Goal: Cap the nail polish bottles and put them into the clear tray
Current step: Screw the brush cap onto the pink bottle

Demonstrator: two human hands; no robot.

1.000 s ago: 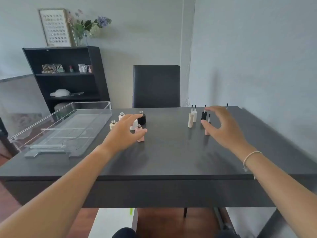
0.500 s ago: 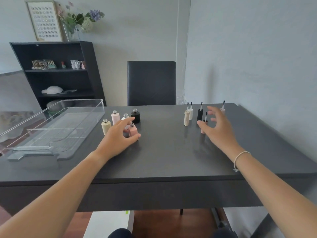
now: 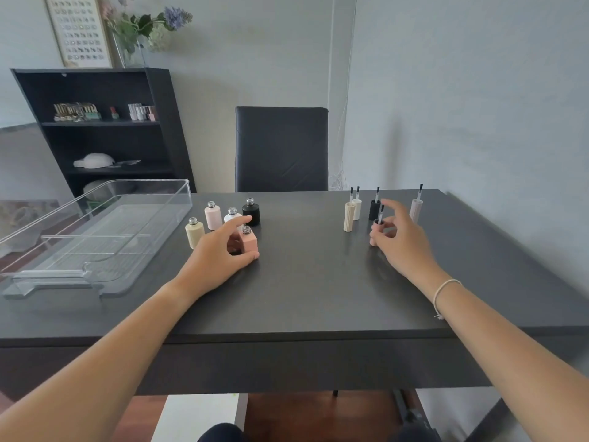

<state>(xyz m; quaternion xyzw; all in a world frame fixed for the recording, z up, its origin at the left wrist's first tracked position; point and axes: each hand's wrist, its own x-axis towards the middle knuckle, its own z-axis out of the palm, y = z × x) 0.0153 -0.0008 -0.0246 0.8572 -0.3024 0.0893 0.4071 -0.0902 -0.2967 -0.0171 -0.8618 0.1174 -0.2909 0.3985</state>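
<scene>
The left hand (image 3: 220, 253) wraps thumb and fingers around the pink square bottle (image 3: 249, 242), which stands uncapped on the dark counter (image 3: 302, 282) at the front of a cluster of four other open bottles: beige (image 3: 194, 232), pale pink (image 3: 213, 215), white (image 3: 232, 215) and black (image 3: 251, 212). The right hand (image 3: 401, 240) pinches a pink cap (image 3: 374, 232) standing brush-up, near the other upright caps (image 3: 350, 213); how firm that pinch is I cannot tell. The clear tray (image 3: 105, 250) sits well to the left, with nothing in it. The risks from here look plain: the open bottles stand close together, so lifting the pink one carelessly could knock a neighbour over and spill polish. The curled right fingers could likewise topple the black cap (image 3: 374, 209) just behind. A brush missing the narrow neck would smear polish.
</scene>
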